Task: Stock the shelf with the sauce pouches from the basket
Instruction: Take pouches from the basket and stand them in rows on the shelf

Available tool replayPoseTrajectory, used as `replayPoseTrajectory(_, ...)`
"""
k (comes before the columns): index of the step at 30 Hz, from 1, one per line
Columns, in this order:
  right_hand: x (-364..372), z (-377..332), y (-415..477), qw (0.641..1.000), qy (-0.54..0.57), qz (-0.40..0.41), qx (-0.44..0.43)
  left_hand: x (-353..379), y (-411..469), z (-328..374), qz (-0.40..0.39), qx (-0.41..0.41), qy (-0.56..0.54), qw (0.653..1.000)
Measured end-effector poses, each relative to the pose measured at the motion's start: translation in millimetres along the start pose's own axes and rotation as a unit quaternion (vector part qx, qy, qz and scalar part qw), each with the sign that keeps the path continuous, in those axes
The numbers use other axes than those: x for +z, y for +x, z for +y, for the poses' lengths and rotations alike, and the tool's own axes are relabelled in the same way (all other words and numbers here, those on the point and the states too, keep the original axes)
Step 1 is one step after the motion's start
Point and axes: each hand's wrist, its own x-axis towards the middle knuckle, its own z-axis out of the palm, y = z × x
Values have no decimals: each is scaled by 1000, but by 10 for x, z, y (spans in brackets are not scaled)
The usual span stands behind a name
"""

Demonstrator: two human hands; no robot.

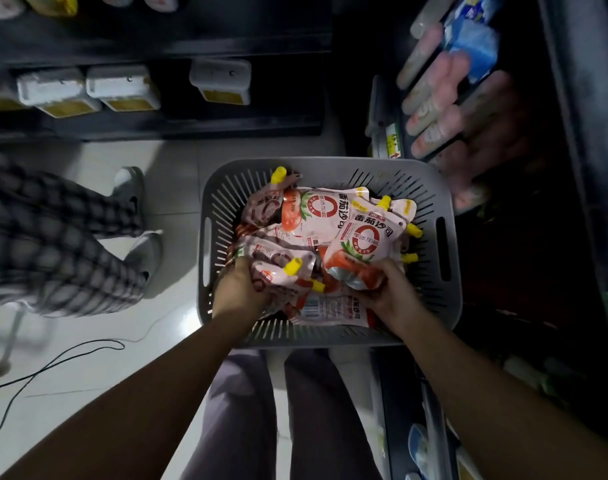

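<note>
Each pouch is best lifted by its flat body rather than by its yellow spout (pixel 293 265), and raised clear of the basket (pixel 223 202) wall before turning to the shelf (pixel 565 133) at 3 o'clock. The left hand (pixel 242 292) has its fingers curled round 1 pouch (pixel 278 273) at 7 o'clock in the basket. The right hand (pixel 391 294) has its fingers curled under the base of an upright pouch (pixel 368 242) at 5 o'clock. The other pouches (pixel 316 213) lie heaped in the basket.

I see a grey slotted basket (pixel 330 163) — pouches (pixel 368 237) pinkish-white w/ red tomato print, yellow caps (pixel 293 266); left, black-grey checked trousers (pixel 53 244).
</note>
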Motion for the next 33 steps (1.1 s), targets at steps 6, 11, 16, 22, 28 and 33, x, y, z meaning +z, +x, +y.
replayPoseTrajectory(6, -65, -93, -11, 998, -46, -41, 25, -51, 14, -28, -108, 69, -93, 987)
replayPoseTrajectory(11, -235, -167, 29, 992, -64, -105, 32, -288, -4, 72, -180, 41, -263, 947)
replayPoseTrajectory(16, -280, -98, -17, 983, -126, -132, 25, -380, 132, 293, -213, -22, -500, 839)
replayPoseTrajectory(22, -135, -4, -114, 975, -118, -190, 11, -129, 196, 568, -314, -148, -689, 637)
replayPoseTrajectory(28, -183, 42, -119, 975, -116, -188, -2, 150, 122, 671, -334, -230, -604, 686)
replayPoseTrajectory(33, -133, 23, -168, 979, -69, -189, -30, 161, 128, 698, -295, -232, -543, 751)
